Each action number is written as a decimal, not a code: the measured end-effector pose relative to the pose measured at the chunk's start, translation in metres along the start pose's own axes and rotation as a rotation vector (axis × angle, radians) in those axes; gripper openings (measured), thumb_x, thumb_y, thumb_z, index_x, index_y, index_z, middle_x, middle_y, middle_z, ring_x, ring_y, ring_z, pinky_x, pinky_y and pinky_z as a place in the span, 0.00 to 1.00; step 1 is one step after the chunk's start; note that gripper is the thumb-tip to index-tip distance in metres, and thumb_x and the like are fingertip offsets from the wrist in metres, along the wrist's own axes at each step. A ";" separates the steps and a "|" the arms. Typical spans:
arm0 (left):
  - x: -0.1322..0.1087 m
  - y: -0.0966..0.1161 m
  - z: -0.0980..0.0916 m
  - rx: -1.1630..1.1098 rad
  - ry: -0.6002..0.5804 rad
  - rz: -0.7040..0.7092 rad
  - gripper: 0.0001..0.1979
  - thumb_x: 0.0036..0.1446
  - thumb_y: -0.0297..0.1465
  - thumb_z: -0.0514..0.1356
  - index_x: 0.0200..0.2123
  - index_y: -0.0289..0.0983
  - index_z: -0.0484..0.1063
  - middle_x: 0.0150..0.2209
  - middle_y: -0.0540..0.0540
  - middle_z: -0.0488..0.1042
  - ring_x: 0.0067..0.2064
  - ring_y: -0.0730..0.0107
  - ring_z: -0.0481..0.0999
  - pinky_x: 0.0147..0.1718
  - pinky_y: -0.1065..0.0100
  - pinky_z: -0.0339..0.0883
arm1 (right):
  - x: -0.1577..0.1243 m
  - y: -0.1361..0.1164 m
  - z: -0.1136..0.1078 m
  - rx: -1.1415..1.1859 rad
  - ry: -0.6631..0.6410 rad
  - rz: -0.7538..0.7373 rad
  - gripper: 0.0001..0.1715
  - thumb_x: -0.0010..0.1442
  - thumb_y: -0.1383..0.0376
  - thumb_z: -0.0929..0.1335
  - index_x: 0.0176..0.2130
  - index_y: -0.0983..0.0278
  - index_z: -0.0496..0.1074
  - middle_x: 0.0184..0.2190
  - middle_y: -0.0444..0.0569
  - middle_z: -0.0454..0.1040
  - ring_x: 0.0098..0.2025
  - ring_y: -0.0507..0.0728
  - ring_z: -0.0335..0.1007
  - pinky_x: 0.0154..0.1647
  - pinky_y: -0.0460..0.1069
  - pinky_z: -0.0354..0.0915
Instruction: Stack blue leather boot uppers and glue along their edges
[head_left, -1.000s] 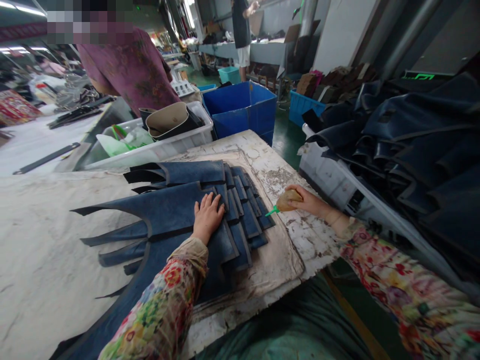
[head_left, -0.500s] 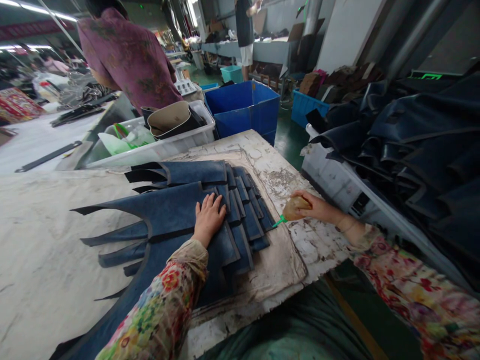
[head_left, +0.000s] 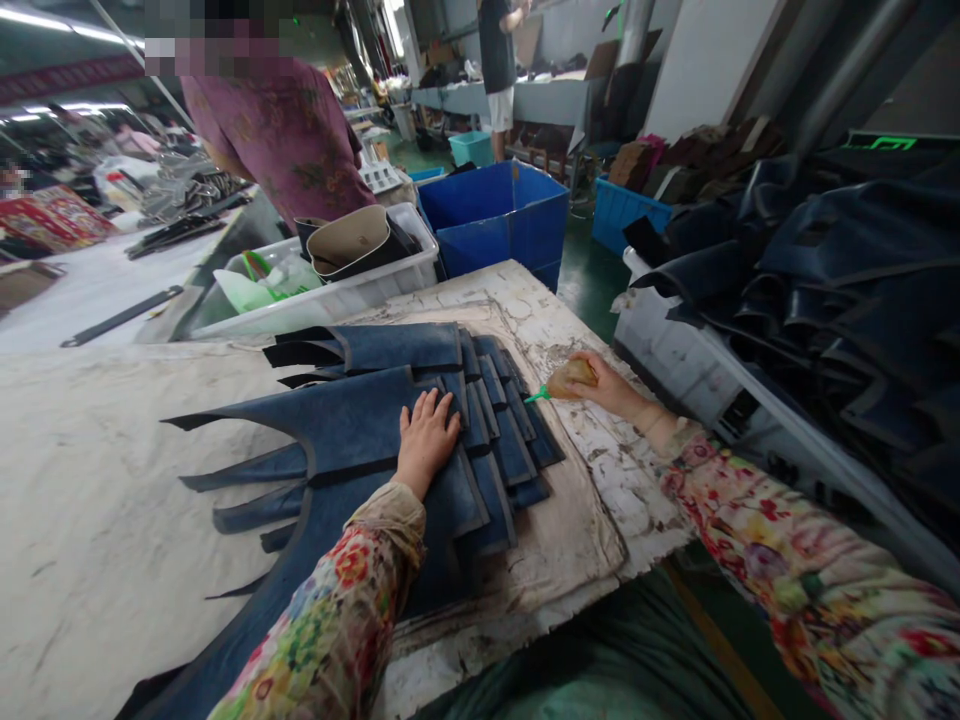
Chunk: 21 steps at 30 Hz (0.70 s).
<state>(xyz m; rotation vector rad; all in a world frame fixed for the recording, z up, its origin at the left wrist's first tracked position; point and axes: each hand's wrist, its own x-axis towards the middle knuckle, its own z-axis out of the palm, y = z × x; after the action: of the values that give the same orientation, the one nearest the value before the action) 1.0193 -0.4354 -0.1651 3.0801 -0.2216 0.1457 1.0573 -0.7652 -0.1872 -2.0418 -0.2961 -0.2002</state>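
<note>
Several dark blue leather-like pieces [head_left: 360, 420] with grey edges lie overlapped in a stepped stack on the cloth-covered table. My left hand [head_left: 429, 440] rests flat on the stack, fingers stretched out. In my right hand [head_left: 604, 383] is a squeeze bottle [head_left: 568, 378] of amber-brown colour, gripped around its body. Its thin green nozzle [head_left: 537, 395] points left, close to the right-hand stepped edges of the pieces. Whether the tip touches a piece I cannot tell.
A white crate [head_left: 416, 262] and a blue bin [head_left: 495, 215] stand beyond the table. To the right, a grey crate [head_left: 675, 350] is heaped with blue pieces [head_left: 840, 260]. A person in a purple shirt [head_left: 277, 140] works at the far left. The worn board [head_left: 600, 440] ends near my lap.
My right hand has carried the squeeze bottle away from me and slightly left along the stepped edges. My left hand stays on the stack. The view has shifted slightly.
</note>
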 end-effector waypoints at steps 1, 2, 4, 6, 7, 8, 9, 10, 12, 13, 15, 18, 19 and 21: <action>0.000 0.000 0.000 -0.002 0.000 0.001 0.24 0.63 0.41 0.43 0.60 0.43 0.56 0.64 0.47 0.52 0.65 0.62 0.48 0.62 0.48 0.44 | -0.001 0.000 -0.002 -0.002 -0.013 -0.002 0.29 0.49 0.52 0.68 0.48 0.61 0.59 0.45 0.51 0.64 0.49 0.60 0.62 0.53 0.57 0.59; 0.000 0.000 0.000 -0.003 0.001 0.002 0.24 0.63 0.41 0.43 0.60 0.43 0.56 0.64 0.47 0.52 0.65 0.62 0.48 0.61 0.48 0.44 | -0.003 0.000 -0.004 -0.001 -0.029 -0.001 0.29 0.49 0.53 0.68 0.48 0.61 0.59 0.46 0.51 0.64 0.49 0.60 0.62 0.54 0.57 0.59; 0.000 0.000 0.001 -0.001 0.008 0.004 0.24 0.63 0.41 0.43 0.60 0.43 0.57 0.64 0.47 0.52 0.65 0.62 0.49 0.61 0.48 0.45 | -0.009 0.000 -0.010 0.009 -0.062 0.006 0.30 0.49 0.53 0.69 0.48 0.61 0.60 0.46 0.51 0.64 0.50 0.60 0.62 0.54 0.56 0.59; 0.000 0.000 0.001 0.002 0.013 0.010 0.24 0.63 0.41 0.43 0.60 0.43 0.57 0.63 0.47 0.53 0.65 0.61 0.49 0.61 0.47 0.45 | -0.014 0.000 -0.013 0.022 -0.087 0.018 0.30 0.50 0.53 0.69 0.49 0.60 0.60 0.46 0.50 0.65 0.48 0.60 0.63 0.53 0.56 0.61; 0.000 0.000 0.001 0.004 0.015 0.011 0.24 0.63 0.41 0.43 0.60 0.43 0.57 0.63 0.47 0.52 0.65 0.61 0.49 0.61 0.47 0.46 | -0.015 0.001 -0.014 0.025 -0.093 0.023 0.30 0.50 0.53 0.69 0.49 0.60 0.60 0.45 0.50 0.65 0.48 0.59 0.64 0.52 0.56 0.61; 0.000 0.000 0.001 0.005 0.014 0.011 0.24 0.63 0.41 0.43 0.60 0.43 0.57 0.64 0.47 0.52 0.65 0.61 0.49 0.61 0.47 0.46 | -0.015 0.001 -0.013 0.026 -0.089 0.026 0.30 0.50 0.52 0.69 0.49 0.60 0.60 0.45 0.49 0.65 0.47 0.59 0.64 0.52 0.55 0.62; 0.000 0.000 0.001 0.006 0.011 0.010 0.24 0.63 0.41 0.43 0.60 0.43 0.57 0.64 0.47 0.52 0.65 0.61 0.49 0.61 0.47 0.46 | -0.014 0.002 -0.011 0.022 -0.076 0.027 0.30 0.50 0.52 0.69 0.48 0.60 0.60 0.45 0.49 0.65 0.47 0.59 0.64 0.52 0.55 0.62; 0.000 0.000 0.001 0.006 0.008 0.009 0.24 0.63 0.41 0.44 0.60 0.43 0.57 0.64 0.46 0.52 0.65 0.60 0.49 0.61 0.47 0.45 | -0.013 0.003 -0.009 0.015 -0.051 0.025 0.29 0.50 0.52 0.69 0.48 0.60 0.60 0.45 0.49 0.65 0.48 0.59 0.64 0.52 0.55 0.61; 0.000 0.000 0.000 0.007 0.006 0.004 0.24 0.63 0.40 0.44 0.60 0.43 0.57 0.64 0.46 0.52 0.65 0.60 0.48 0.61 0.48 0.45 | -0.008 0.004 -0.004 -0.003 0.011 0.018 0.29 0.49 0.51 0.68 0.47 0.60 0.60 0.45 0.50 0.64 0.49 0.60 0.63 0.54 0.56 0.60; 0.000 0.000 0.000 0.007 0.005 0.004 0.24 0.63 0.40 0.44 0.60 0.43 0.57 0.64 0.46 0.52 0.65 0.60 0.48 0.61 0.48 0.45 | -0.006 0.005 -0.002 -0.009 0.033 0.013 0.29 0.49 0.51 0.68 0.47 0.60 0.60 0.45 0.50 0.64 0.49 0.60 0.62 0.54 0.56 0.60; 0.000 0.000 0.000 0.007 0.003 0.007 0.24 0.63 0.40 0.44 0.60 0.43 0.57 0.64 0.47 0.52 0.65 0.60 0.48 0.61 0.48 0.46 | -0.004 0.006 0.001 -0.013 0.053 0.003 0.29 0.50 0.51 0.68 0.47 0.60 0.59 0.45 0.50 0.64 0.49 0.59 0.62 0.54 0.56 0.59; 0.000 0.000 0.000 0.011 0.000 0.009 0.24 0.63 0.40 0.43 0.60 0.43 0.57 0.63 0.47 0.52 0.65 0.61 0.48 0.61 0.48 0.46 | -0.004 0.006 0.000 -0.003 0.052 -0.013 0.29 0.51 0.51 0.68 0.47 0.60 0.59 0.45 0.50 0.64 0.49 0.59 0.62 0.54 0.55 0.59; 0.000 0.000 0.000 0.012 0.000 0.008 0.24 0.63 0.40 0.43 0.60 0.43 0.57 0.63 0.47 0.53 0.65 0.61 0.48 0.61 0.47 0.46 | -0.005 0.006 0.000 0.000 0.055 -0.014 0.29 0.51 0.50 0.68 0.47 0.60 0.59 0.45 0.50 0.64 0.49 0.59 0.62 0.54 0.55 0.59; 0.000 0.000 0.000 0.012 -0.002 0.004 0.24 0.63 0.40 0.43 0.60 0.43 0.57 0.63 0.47 0.53 0.65 0.62 0.48 0.61 0.47 0.46 | -0.005 0.006 -0.001 0.003 0.061 -0.012 0.29 0.51 0.50 0.68 0.47 0.60 0.59 0.45 0.50 0.64 0.48 0.59 0.63 0.53 0.54 0.60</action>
<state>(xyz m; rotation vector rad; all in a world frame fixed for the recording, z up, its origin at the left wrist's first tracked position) 1.0195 -0.4358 -0.1653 3.0922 -0.2280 0.1453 1.0546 -0.7695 -0.1935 -2.0277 -0.2703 -0.2689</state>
